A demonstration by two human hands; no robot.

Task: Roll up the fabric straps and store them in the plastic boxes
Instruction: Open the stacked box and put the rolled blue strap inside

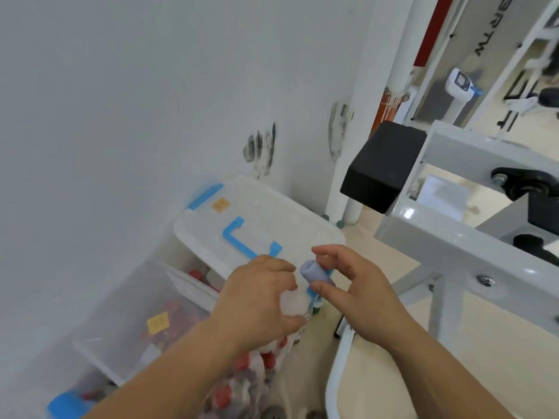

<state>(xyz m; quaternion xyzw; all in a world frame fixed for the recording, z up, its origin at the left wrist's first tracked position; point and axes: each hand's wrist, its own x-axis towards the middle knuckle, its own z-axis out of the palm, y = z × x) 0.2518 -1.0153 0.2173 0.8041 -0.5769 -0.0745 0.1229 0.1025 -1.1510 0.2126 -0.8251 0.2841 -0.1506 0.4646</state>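
we see both bare hands raised above the boxes. the right hand [354, 285] holds a small grey-blue rolled fabric strap [314, 272], its grip pinched on the roll between thumb below and fingers above. just left of that grip, the left hand [257, 300] is closed around a crumpled clear plastic bag [292, 303], with its fingertips close to the roll's end. behind and above both grips sits a clear plastic box lid with blue handle and clips [242, 213], resting on a box against the white wall [121, 101]. below and left of the left grip stands a clear plastic storage box with a yellow label [133, 316], with red and white items blurred inside. right of the right grip runs a grey metal gym frame [447, 237] carrying a black pad [381, 167].
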